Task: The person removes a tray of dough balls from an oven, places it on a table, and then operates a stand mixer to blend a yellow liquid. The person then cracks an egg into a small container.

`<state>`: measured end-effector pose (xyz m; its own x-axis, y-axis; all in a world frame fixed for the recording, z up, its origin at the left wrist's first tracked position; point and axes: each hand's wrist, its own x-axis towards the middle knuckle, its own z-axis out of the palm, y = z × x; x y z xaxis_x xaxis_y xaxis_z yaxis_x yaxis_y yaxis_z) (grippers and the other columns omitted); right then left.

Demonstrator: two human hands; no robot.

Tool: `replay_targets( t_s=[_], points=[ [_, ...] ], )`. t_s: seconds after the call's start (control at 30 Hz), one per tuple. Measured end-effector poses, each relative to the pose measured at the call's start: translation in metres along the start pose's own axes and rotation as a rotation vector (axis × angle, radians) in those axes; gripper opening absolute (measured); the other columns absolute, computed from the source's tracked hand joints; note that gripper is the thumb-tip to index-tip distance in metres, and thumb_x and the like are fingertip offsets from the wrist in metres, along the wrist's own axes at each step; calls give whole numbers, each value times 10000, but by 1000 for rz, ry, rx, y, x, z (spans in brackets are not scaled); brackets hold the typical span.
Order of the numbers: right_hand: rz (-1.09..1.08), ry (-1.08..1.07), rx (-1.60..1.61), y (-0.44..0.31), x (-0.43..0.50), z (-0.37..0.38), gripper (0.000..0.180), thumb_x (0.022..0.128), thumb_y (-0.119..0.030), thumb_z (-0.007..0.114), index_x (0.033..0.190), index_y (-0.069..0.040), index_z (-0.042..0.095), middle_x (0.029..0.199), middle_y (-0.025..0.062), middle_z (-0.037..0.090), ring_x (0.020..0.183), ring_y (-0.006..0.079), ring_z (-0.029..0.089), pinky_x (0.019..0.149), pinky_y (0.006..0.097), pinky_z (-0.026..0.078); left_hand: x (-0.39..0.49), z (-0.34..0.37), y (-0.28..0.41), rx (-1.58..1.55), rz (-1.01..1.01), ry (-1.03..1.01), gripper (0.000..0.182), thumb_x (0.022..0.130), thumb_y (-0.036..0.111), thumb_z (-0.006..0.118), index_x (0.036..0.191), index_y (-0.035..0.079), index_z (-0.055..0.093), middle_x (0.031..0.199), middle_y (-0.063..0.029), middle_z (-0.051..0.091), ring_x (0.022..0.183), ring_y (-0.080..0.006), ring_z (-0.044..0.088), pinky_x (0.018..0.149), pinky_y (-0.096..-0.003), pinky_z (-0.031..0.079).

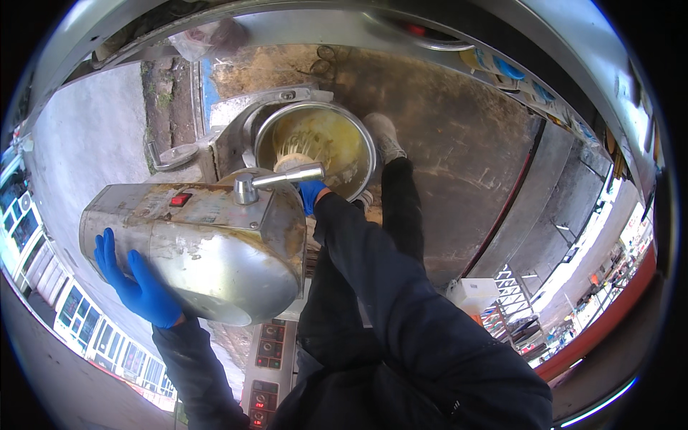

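Note:
A stand mixer's worn metal head (pixel 215 258) lies below my view. My left hand (pixel 142 290), in a blue glove, rests on its side with the fingers spread, holding nothing. My right hand (pixel 310 194), gloved in blue too, is beside the front of the head, at the near rim of the steel mixing bowl (pixel 371 148); its fingers are mostly hidden. Inside the bowl, a wire whisk (pixel 295 148) hangs with pale residue on it. Yellowish batter (pixel 322 126) coats the bowl. A chrome lever (pixel 290 174) sticks out above my right hand.
On the mixer are a red switch (pixel 180 199) and a crank handwheel (pixel 174 156). A control panel (pixel 267 349) with knobs and lit displays stands close to my body. Brown stained floor (pixel 457 161) lies beyond my feet. A white container (pixel 473 294) is at the right.

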<state>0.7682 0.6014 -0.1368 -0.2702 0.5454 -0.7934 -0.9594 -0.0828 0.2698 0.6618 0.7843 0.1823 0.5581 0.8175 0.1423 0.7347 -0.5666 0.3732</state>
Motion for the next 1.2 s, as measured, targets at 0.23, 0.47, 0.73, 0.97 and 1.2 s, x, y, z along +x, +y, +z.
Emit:
replay_targets(
  t_s=[0.23,0.47,0.73,0.97,1.2],
  points=[
    [-13,-16,-103,3,12,-14,381,1076,-352,444,1353,-129,581,1253,55,656,1088,183,623,903,346,520,-3,-2,0,12,-59,35,474,954,32,520,1426,22,563,1555,-206,448,1503,-369,304,1227,-491,195],
    [-3,61,-223,13,7,-28,365,1063,-347,476,1312,-113,600,1189,61,661,1043,191,628,880,353,522,2,-8,4,27,-64,55,531,863,32,595,1393,33,591,1540,-218,456,1486,-437,304,1207,-528,222],
    [1,182,-348,37,11,-27,349,1048,-342,512,1266,-93,622,1116,68,667,992,200,634,854,360,525,4,-15,3,-31,-119,59,569,818,88,667,1385,93,611,1519,-206,474,1459,-464,326,1175,-559,256],
    [49,301,-471,31,-11,-45,338,1035,-338,544,1226,-76,641,1052,74,672,947,208,639,831,366,527,6,-20,3,-15,-236,-20,571,806,150,684,1372,103,620,1547,-197,442,1476,-464,304,1181,-582,231],
    [123,402,-607,4,-42,-68,330,1022,-333,576,1185,-59,660,988,79,677,903,216,644,808,373,529,13,-24,6,54,-324,-97,574,771,143,688,1341,89,645,1542,-206,444,1457,-485,323,1162,-608,259]
  ],
)
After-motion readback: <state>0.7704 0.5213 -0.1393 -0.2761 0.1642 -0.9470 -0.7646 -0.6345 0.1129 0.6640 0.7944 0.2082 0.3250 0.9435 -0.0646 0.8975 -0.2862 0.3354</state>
